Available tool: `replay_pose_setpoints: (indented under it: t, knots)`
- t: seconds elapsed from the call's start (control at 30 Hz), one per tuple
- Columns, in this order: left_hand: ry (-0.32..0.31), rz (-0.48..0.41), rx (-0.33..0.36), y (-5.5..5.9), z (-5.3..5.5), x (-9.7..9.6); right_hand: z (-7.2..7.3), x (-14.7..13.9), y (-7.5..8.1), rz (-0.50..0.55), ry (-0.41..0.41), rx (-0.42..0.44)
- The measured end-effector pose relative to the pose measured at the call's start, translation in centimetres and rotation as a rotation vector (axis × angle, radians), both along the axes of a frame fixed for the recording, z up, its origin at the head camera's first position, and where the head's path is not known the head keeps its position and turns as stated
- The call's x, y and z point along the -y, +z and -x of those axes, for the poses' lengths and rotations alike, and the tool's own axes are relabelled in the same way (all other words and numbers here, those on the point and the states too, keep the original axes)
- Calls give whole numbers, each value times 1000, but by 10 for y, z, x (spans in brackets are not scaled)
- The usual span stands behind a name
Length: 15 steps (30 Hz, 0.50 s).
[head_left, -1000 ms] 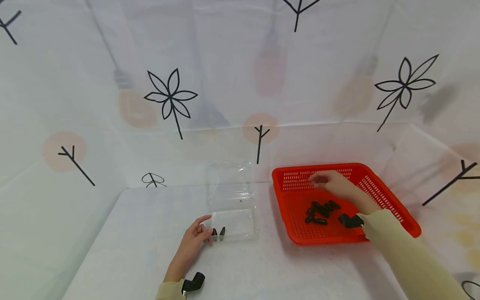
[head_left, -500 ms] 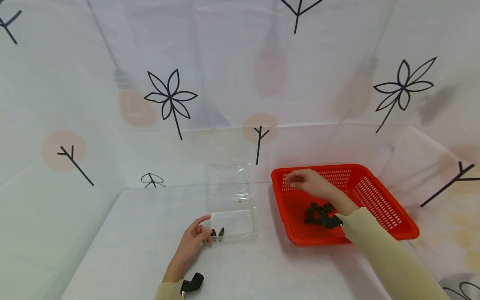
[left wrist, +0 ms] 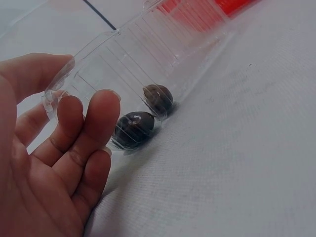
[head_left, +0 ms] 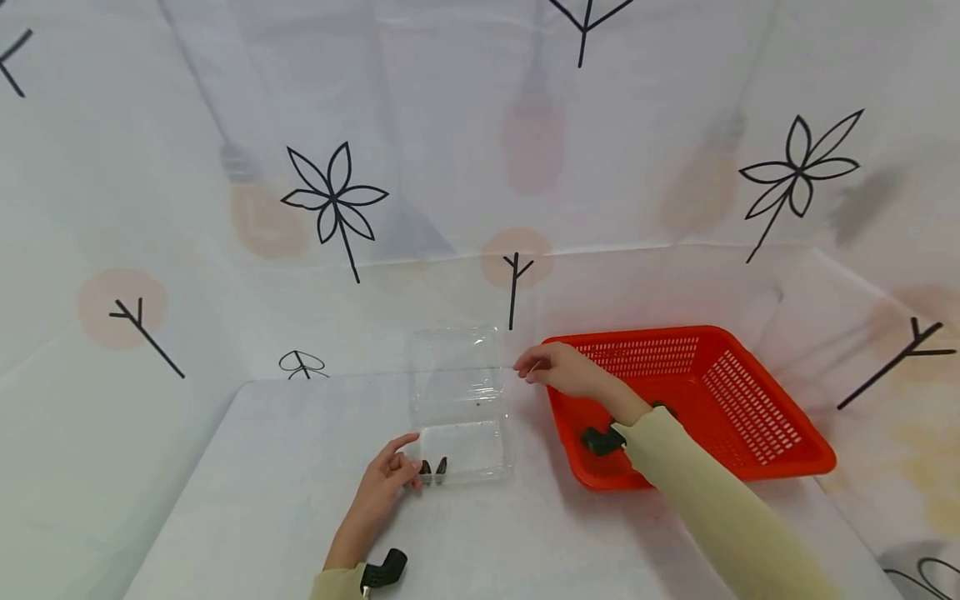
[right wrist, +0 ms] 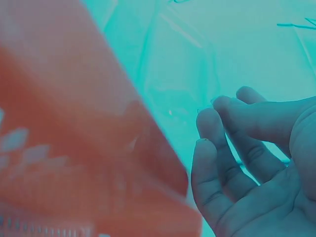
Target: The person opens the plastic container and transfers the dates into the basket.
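My left hand (head_left: pixel 381 486) grips the left front corner of a clear plastic hinged box (head_left: pixel 480 442), its fingers at the corner wall in the left wrist view. Two dark, pointed, shiny pieces, one nearer the hand (left wrist: pixel 134 129) and one farther (left wrist: pixel 158 98), lie inside along the front wall. My right hand (head_left: pixel 566 371) hovers over the left rim of the red basket (head_left: pixel 738 379), fingertips drawn together just right of the box's raised lid (head_left: pixel 457 354). In the right wrist view the thumb overlaps the fingertips; I cannot tell whether they hold anything.
More dark pieces (head_left: pixel 663 407) lie in the basket, mostly hidden behind the right forearm. A white cloth covers the table (head_left: pixel 247 500). Behind it hangs a printed white sheet (head_left: pixel 442 167). A black wrist camera (head_left: pixel 385 568) sits on the left wrist.
My right hand has travelled left, from above the middle of the basket to past its left rim, toward the box. The left hand has stayed at the box corner.
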State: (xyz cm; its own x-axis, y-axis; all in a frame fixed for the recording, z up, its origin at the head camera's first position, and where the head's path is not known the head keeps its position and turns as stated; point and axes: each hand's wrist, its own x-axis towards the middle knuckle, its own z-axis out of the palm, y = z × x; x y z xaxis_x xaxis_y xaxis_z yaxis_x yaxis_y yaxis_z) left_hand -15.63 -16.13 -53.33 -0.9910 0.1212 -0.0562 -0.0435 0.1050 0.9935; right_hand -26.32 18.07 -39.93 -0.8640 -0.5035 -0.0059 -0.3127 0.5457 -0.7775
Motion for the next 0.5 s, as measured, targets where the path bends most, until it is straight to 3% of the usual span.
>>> replay_pose_setpoints:
  t: [0.5]
  knots:
    - [4,-29,10,-3,1,0,3,52,-17,20,120,104]
